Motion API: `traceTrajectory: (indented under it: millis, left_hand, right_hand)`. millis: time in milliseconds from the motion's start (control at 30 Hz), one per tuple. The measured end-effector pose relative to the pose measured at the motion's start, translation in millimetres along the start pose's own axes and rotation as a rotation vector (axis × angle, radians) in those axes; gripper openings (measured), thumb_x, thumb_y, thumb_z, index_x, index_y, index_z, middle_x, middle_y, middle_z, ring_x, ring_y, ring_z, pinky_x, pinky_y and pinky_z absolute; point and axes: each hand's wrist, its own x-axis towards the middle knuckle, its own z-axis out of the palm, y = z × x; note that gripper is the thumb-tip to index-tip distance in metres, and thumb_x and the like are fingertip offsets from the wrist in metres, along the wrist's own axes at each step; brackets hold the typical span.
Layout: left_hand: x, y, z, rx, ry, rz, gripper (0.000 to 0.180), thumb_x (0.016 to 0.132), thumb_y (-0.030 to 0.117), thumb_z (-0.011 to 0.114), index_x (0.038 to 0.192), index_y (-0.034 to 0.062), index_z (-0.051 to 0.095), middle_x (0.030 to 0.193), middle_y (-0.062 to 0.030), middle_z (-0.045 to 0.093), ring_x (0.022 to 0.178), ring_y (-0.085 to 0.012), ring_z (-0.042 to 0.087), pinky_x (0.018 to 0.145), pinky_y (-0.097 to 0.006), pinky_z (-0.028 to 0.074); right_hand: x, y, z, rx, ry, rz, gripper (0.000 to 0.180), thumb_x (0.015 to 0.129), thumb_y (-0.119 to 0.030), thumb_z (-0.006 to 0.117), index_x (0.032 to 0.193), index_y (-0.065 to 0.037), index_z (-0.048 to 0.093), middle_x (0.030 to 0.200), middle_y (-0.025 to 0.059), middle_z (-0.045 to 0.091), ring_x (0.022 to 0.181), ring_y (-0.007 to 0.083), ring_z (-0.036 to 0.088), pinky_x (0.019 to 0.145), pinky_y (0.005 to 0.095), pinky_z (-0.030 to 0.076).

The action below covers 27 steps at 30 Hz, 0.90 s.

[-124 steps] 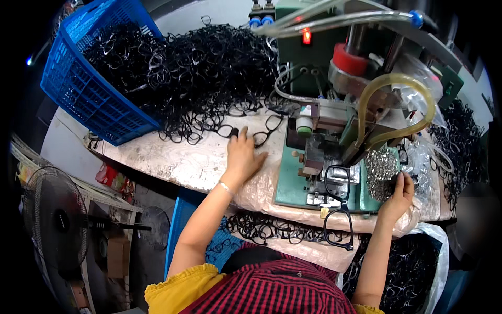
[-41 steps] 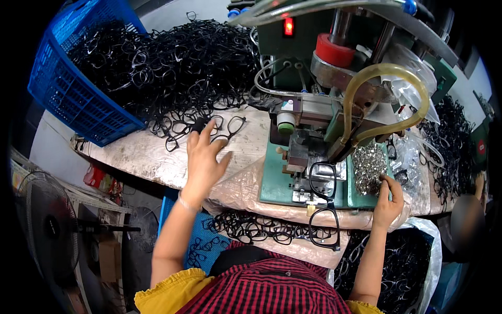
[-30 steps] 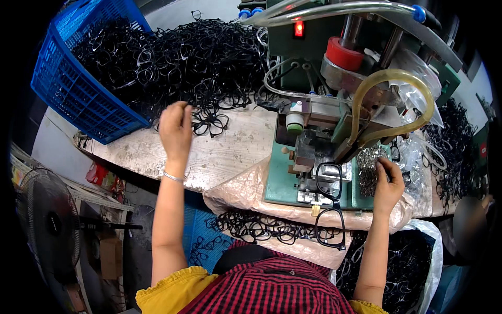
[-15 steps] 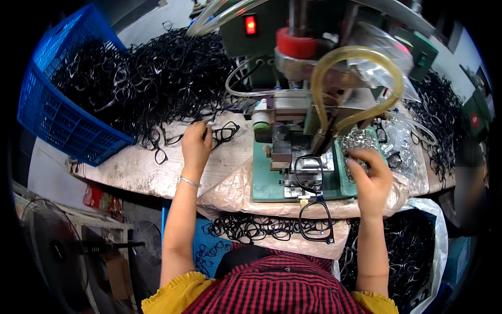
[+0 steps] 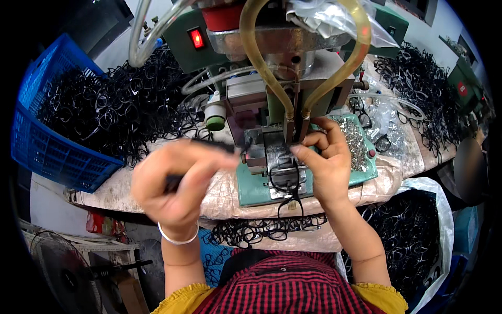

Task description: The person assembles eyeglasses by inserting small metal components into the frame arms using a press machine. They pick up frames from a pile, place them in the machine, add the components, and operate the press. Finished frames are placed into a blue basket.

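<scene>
A black eyeglass frame [image 5: 299,201] hangs over the front of the metal jig [image 5: 280,159] on the green machine base. My right hand [image 5: 332,162] reaches the jig's right side, thumb and forefinger close together beside the two upright rods. Whatever is between those fingertips is too small to make out. Left of the jig, my left hand [image 5: 180,180] is smeared by motion, its fingers curled around something dark. A thin dark piece [image 5: 217,145] shows by its fingertips; I cannot tell its kind. Small metal parts [image 5: 355,144] fill the green tray just right of my right hand.
A blue crate [image 5: 63,162] and a heap of black frames [image 5: 120,99] stand at the left. More frames lie at the front edge [image 5: 261,230], in a white-lined sack [image 5: 444,225] and at the far right [image 5: 418,89]. Tan hoses [image 5: 248,31] loop above the jig.
My left hand has left the frames on the table and come right, toward the jig. From the tray of metal parts, my right hand has moved left to the jig. The view has shifted.
</scene>
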Motion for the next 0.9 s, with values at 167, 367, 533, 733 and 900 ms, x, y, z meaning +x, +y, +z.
traceTrajectory:
  millis: [167, 367, 533, 733, 900]
  left_hand:
    - [2, 2, 12, 0.266, -0.121, 0.014, 0.017, 0.08, 0.005, 0.072, 0.068, 0.0053, 0.06, 0.071, -0.0094, 0.07, 0.062, -0.0176, 0.066, 0.056, -0.025, 0.05]
    - [-35, 11, 59, 0.247, -0.556, 0.459, 0.028, 0.072, 0.027, 0.079, 0.069, 0.0087, 0.058, 0.077, -0.0045, 0.062, 0.059, -0.0152, 0.053, 0.049, -0.025, 0.045]
    - [-42, 7, 69, 0.292, -0.599, 0.427, 0.028, 0.074, 0.026, 0.077, 0.067, 0.0084, 0.056, 0.075, -0.0036, 0.06, 0.059, -0.0149, 0.053, 0.049, -0.026, 0.042]
    - [-47, 1, 70, 0.246, -0.475, 0.438, 0.021, 0.074, 0.019, 0.072, 0.066, 0.0101, 0.055, 0.063, 0.0003, 0.044, 0.056, -0.015, 0.046, 0.048, -0.028, 0.037]
    - [-55, 3, 69, 0.28, -0.484, 0.455, 0.015, 0.076, 0.017, 0.069, 0.072, 0.0085, 0.058, 0.069, -0.0013, 0.055, 0.061, -0.0168, 0.051, 0.054, -0.031, 0.044]
  right_hand:
    - [-15, -25, 12, -0.013, 0.0, 0.052, 0.059, 0.079, 0.004, 0.065, 0.133, 0.005, 0.042, 0.109, 0.0129, 0.064, 0.102, 0.0165, 0.06, 0.096, 0.0307, 0.043]
    - [-5, 10, -86, -1.287, 0.153, -0.337, 0.027, 0.076, -0.012, 0.071, 0.102, -0.006, 0.07, 0.124, 0.0203, 0.059, 0.125, 0.0389, 0.047, 0.106, 0.046, 0.036]
    - [1, 44, -124, -1.35, 0.151, -0.363, 0.016, 0.076, -0.013, 0.073, 0.09, -0.007, 0.07, 0.123, 0.0191, 0.059, 0.124, 0.0393, 0.048, 0.105, 0.0471, 0.036]
    - [15, 51, -131, -0.976, 0.236, -0.095, 0.013, 0.076, -0.007, 0.069, 0.087, -0.003, 0.063, 0.104, 0.0145, 0.063, 0.104, 0.0336, 0.057, 0.094, 0.0406, 0.042]
    - [16, 47, -103, -1.427, -0.22, -0.537, 0.016, 0.077, -0.006, 0.061, 0.092, -0.003, 0.058, 0.127, 0.0173, 0.053, 0.127, 0.0384, 0.042, 0.102, 0.0464, 0.037]
